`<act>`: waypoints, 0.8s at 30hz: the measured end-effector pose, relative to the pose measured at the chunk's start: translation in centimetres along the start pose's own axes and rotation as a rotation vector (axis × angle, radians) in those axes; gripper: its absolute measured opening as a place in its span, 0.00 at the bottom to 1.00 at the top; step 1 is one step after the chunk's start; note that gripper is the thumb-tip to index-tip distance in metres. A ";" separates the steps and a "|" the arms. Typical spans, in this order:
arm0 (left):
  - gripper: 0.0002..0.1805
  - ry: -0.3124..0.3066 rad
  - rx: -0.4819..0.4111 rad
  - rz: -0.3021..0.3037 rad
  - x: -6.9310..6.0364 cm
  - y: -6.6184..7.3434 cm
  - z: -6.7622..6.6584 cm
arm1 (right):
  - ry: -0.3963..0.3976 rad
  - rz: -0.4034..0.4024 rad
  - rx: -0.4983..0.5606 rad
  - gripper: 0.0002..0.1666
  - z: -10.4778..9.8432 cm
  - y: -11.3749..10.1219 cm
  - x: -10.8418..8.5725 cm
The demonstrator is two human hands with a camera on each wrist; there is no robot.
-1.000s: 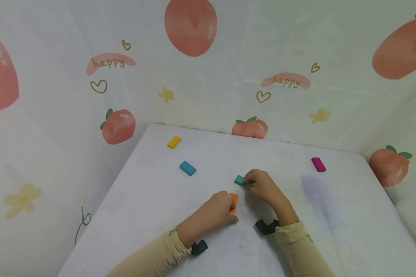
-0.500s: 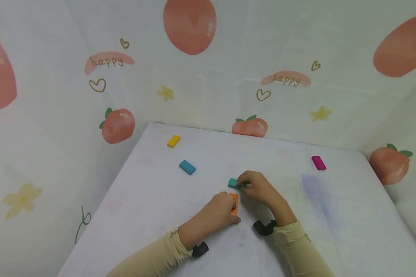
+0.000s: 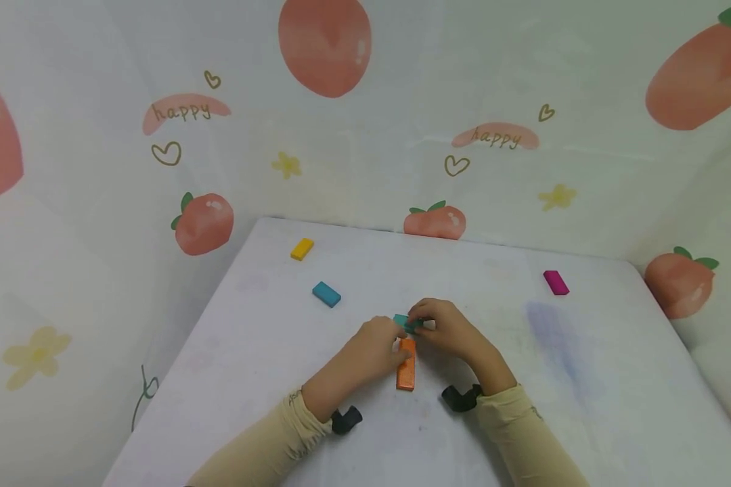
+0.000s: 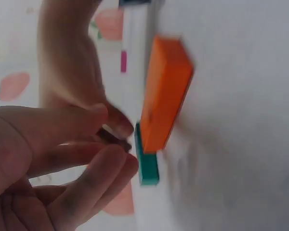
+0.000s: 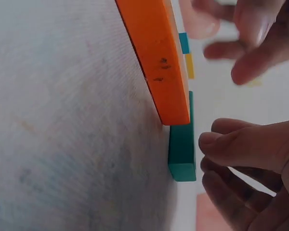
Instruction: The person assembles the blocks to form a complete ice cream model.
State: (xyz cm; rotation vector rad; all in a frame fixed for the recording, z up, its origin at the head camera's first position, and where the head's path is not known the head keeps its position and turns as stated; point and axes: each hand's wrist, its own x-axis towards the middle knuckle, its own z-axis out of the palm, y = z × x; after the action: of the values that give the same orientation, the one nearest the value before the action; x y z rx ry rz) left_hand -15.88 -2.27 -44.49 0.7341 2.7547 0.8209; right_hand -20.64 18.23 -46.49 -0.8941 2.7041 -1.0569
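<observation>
Head view: orange block (image 3: 405,374), long and plain, lies with the teal block (image 3: 400,320) crosswise just beyond its far end; the left hand (image 3: 373,350) hovers over its left edge, the right hand (image 3: 449,330) by its far right corner. Left wrist view: orange sides look smooth; the left hand grips nothing. Right wrist view: dark smudges mark the orange block; the right hand, fingers loose, is just clear of teal.

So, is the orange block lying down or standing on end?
Lying down. In the head view, the orange block stretches lengthwise along the white table, its small near end low against the surface.
</observation>
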 end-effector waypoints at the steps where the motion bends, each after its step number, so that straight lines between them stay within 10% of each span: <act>1: 0.15 0.007 -0.003 -0.010 0.4 -0.2 -0.3 | 0.006 0.006 -0.004 0.10 -0.1 0.0 0.0; 10: 0.14 0.016 0.021 -0.036 4.1 -2.6 0.2 | -0.033 0.149 -0.039 0.08 -0.4 0.4 0.2; 24: 0.14 -0.001 -0.075 -0.035 3.5 -3.1 0.8 | -0.100 0.180 -0.003 0.08 -0.7 0.3 0.0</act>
State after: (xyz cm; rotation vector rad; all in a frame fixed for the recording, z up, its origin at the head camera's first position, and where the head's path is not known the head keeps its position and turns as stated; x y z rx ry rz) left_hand -19.95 -2.39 -46.91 0.6706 2.7113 0.9102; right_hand -21.03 18.80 -46.10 -0.6687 2.6451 -0.9455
